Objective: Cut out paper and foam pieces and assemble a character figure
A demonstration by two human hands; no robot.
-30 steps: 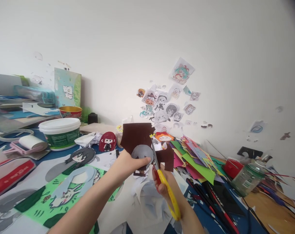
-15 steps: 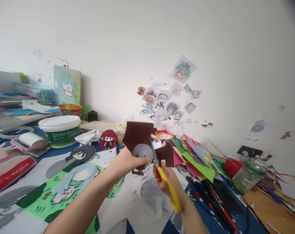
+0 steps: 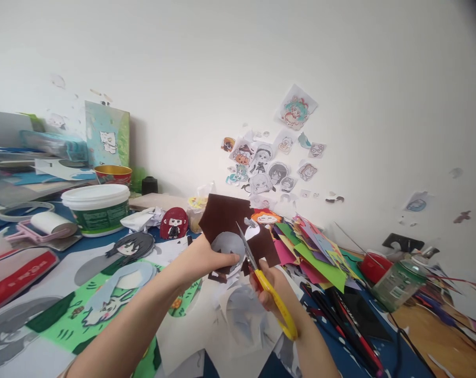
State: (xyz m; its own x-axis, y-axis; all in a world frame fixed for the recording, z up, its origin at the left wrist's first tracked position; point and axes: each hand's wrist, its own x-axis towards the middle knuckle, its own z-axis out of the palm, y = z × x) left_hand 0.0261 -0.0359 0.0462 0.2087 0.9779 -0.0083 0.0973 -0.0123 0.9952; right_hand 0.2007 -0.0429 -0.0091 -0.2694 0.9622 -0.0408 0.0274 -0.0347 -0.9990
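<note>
My left hand (image 3: 218,259) pinches a dark brown sheet (image 3: 225,214) together with a grey rounded paper piece (image 3: 228,244) laid against it. My right hand (image 3: 266,287) is closed round the handles of yellow-handled scissors (image 3: 275,296), one handle loop showing beside the wrist. The blades point up and to the left, a little apart, at the right side of the grey piece and in front of the brown paper. The brown sheet has a gap at its upper middle. White paper scraps (image 3: 241,315) lie below both hands.
A white-lidded tub (image 3: 96,210) and a red-haired paper figure (image 3: 173,223) stand at the left. Coloured paper sheets (image 3: 316,252), black pens (image 3: 351,331) and a glass jar (image 3: 401,283) lie or stand at the right. Drawings (image 3: 296,107) hang on the wall.
The scissor blades have tilted further left and their handles have swung slightly right. The right part of the brown sheet has shifted left, closer to the blades.
</note>
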